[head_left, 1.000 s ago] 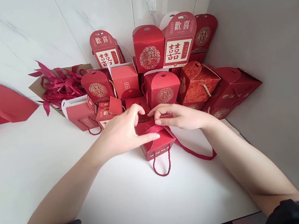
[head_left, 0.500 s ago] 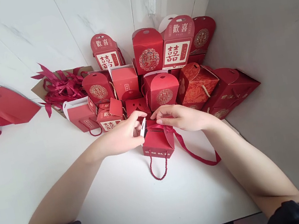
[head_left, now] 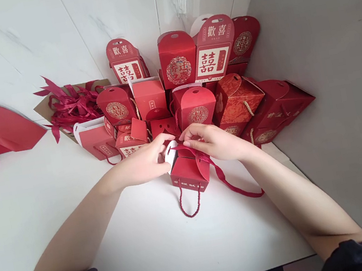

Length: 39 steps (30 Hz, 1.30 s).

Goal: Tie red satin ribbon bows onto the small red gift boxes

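Note:
A small red gift box (head_left: 188,171) with a twisted rope handle (head_left: 191,214) sits on the white table in front of me. My left hand (head_left: 152,159) grips the box's left end flap (head_left: 170,155), whose white inner side and slot face the right. From the other side my right hand (head_left: 212,140) pinches a dark red ribbon (head_left: 222,175) above the box. The ribbon's tip lies at the slot of the left flap; whether it passes through I cannot tell. Its long tail runs past the right flap and down onto the table.
Several red gift boxes (head_left: 197,109) are stacked behind, against the marbled wall (head_left: 123,5). A loose heap of red ribbons (head_left: 73,103) lies on brown card at the back left. Red bags (head_left: 4,127) stand at the far left, and a grey panel (head_left: 335,80) rises on the right.
The left flap has turned so more of its white side shows. My right hand has brought the ribbon's tip leftward to the slot.

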{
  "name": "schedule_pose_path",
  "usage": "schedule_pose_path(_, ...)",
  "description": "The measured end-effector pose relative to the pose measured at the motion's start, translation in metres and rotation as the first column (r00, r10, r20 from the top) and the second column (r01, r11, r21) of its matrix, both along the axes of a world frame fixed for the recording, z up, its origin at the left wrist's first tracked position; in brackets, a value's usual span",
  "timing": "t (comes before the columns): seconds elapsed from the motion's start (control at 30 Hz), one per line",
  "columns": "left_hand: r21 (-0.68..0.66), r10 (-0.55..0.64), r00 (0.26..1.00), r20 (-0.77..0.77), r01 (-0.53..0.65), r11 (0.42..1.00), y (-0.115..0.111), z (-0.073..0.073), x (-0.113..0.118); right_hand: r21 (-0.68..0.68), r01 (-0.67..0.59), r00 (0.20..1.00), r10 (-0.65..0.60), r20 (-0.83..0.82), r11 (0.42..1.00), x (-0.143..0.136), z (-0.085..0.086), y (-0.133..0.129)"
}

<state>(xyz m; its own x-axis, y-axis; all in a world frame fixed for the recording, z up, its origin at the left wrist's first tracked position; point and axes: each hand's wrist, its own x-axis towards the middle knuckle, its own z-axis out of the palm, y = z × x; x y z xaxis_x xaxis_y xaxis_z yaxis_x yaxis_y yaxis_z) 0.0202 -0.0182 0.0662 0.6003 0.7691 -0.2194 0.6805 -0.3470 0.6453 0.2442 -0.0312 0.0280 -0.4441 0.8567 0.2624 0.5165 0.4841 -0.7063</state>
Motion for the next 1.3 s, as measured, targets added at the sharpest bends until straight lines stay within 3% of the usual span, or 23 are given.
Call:
schedule_pose_path(0.4, -0.011, -0.098, 0.995, 0.027, 0.098, 0.995, 0.004, -0.007, -0.003, 0.118, 0.029, 0.998, -0.034, 0.043, 0.993, -0.006, -0.006, -0.001)
schedule_pose_path(0.53, -0.115, -0.026, 0.998, 0.061, 0.032, 0.993, 0.008, -0.007, -0.002, 0.12, 0.027, 1.0, -0.027, 0.004, 0.992, -0.008, -0.007, -0.002)
schedule_pose_path(0.67, -0.088, 0.07, 0.995, 0.065, -0.064, 0.994, 0.02, -0.015, 0.0, 0.106, 0.017, 0.999, -0.013, -0.031, 0.994, -0.01, -0.007, -0.001)
schedule_pose_path(0.8, -0.182, 0.023, 0.986, 0.166, 0.008, 0.983, 0.029, -0.015, -0.001, 0.049, -0.003, 1.0, 0.004, -0.022, 0.999, -0.004, -0.002, -0.001)
schedule_pose_path(0.87, -0.222, 0.061, 0.965, 0.256, -0.003, 0.975, 0.031, -0.009, -0.004, 0.006, 0.024, 0.999, -0.024, -0.026, 1.0, 0.006, 0.004, -0.001)
schedule_pose_path(1.0, -0.253, 0.205, 0.875, 0.438, -0.099, 0.962, 0.03, 0.01, -0.018, -0.117, 0.097, 0.995, -0.093, 0.039, 0.988, 0.034, 0.02, -0.005)
schedule_pose_path(1.17, -0.202, 0.245, 0.693, 0.678, -0.146, 0.969, 0.036, 0.027, -0.041, -0.385, -0.045, 0.969, 0.135, 0.209, 0.922, 0.062, 0.019, 0.001)
schedule_pose_path(1.3, -0.114, 0.227, 0.533, 0.815, -0.236, 0.965, 0.049, 0.03, -0.059, -0.486, -0.16, 0.959, 0.252, 0.13, 0.859, 0.066, 0.001, 0.013)
